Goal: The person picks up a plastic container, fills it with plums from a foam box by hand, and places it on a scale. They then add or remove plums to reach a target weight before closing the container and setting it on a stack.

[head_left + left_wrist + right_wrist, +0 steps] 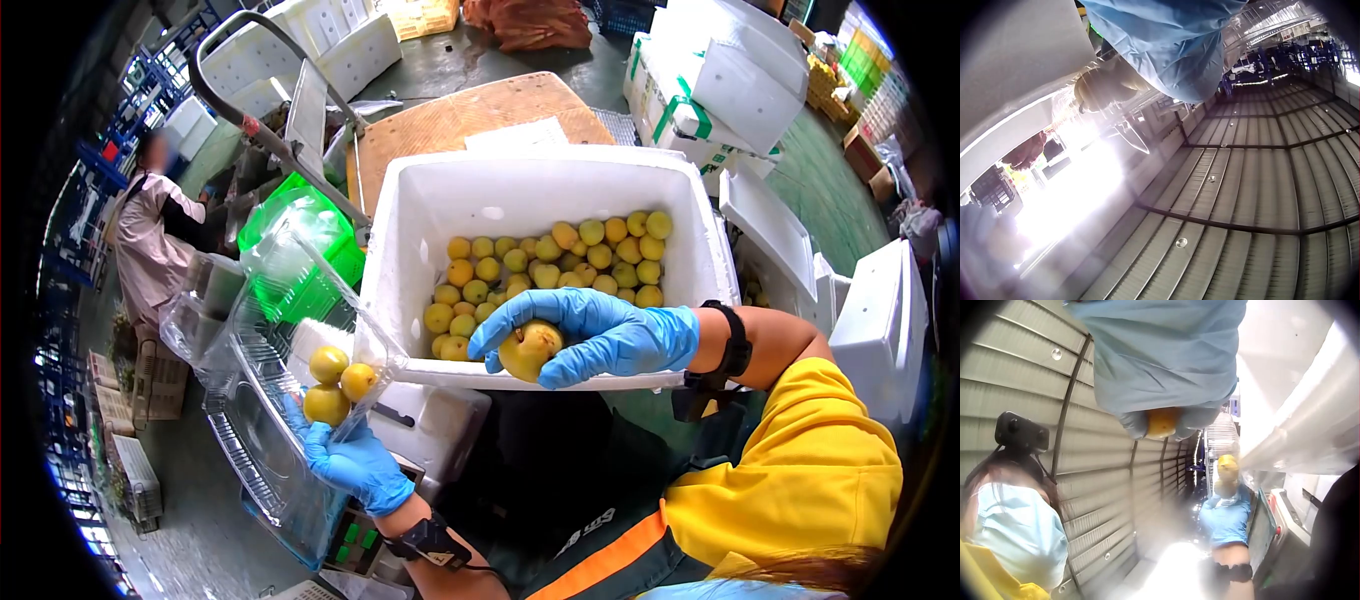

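In the head view the right hand [595, 335], in a blue glove, grips a yellow fruit [531, 350] with a brown mark, over the near rim of a white foam box [540, 172] that holds many yellow-green fruits [601, 256]. The gloved left hand [355, 465] holds a clear plastic container [262, 400] by its near edge, left of the box. Several yellow fruits [327, 404] lie in that container. The right wrist view shows the right hand [1163, 369] above its fruit [1163, 422], and the left hand [1225, 515] farther off. Blue glove fabric [1169, 47] fills the top of the left wrist view.
A green basket [300, 250] with clear containers stands left of the box, beside a cart handle [265, 125]. Behind is a wooden board [450, 115]. More foam boxes [745, 90] stand at the right. A seated person [155, 235] is at the far left.
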Demonstrator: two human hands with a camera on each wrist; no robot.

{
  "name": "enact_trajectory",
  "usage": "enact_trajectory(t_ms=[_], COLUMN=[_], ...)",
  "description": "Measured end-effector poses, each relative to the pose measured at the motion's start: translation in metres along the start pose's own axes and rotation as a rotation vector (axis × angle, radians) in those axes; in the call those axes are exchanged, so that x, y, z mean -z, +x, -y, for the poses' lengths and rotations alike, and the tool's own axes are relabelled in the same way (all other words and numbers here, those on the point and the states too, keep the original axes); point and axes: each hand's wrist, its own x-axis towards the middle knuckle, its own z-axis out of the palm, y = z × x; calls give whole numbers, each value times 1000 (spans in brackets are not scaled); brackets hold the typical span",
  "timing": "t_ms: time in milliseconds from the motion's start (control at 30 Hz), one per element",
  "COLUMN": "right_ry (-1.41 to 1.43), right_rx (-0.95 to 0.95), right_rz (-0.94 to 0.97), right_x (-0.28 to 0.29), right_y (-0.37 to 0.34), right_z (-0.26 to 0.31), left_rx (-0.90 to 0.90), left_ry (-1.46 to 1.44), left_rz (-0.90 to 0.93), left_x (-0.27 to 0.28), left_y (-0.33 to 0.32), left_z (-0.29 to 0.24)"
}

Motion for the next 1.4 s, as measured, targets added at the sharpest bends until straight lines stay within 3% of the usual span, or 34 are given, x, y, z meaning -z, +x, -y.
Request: enact_trajectory(t_ms=[200,367,500,600,633,733,767,867,1000,1400], right_ry=[210,-57,120,254,370,228,326,330,275,338], right_rx=[-109,-49,-161,-118,-145,-193,-197,-185,-199,-231], right_rz=[-62,-116,-164,-215,-133,-100,-43,-29,-84,14], right_x=[-2,5,5,-2,1,-1,2,-4,-13,-5], right_y=[-4,-6,-5,0,0,-2,-3,-4,-6,-10], right_z=[1,-3,-6,-8,-5,-1,-1,1,10,-3], left_rx=[-39,-12,29,37,40,49,50,-12,16,63], left_ry=[13,10,-8,0,2,-5,-10,25,29,-21], left_rz=[-16,-10,-12,-7,-4,9,14,-9,12,31], left_x=[-2,-1,10,11,12,11,11,8,0,13], left_y=[1,0,5,6,7,6,6,7,3,9], left_z=[2,0,1,0,0,1,1,5,2,3])
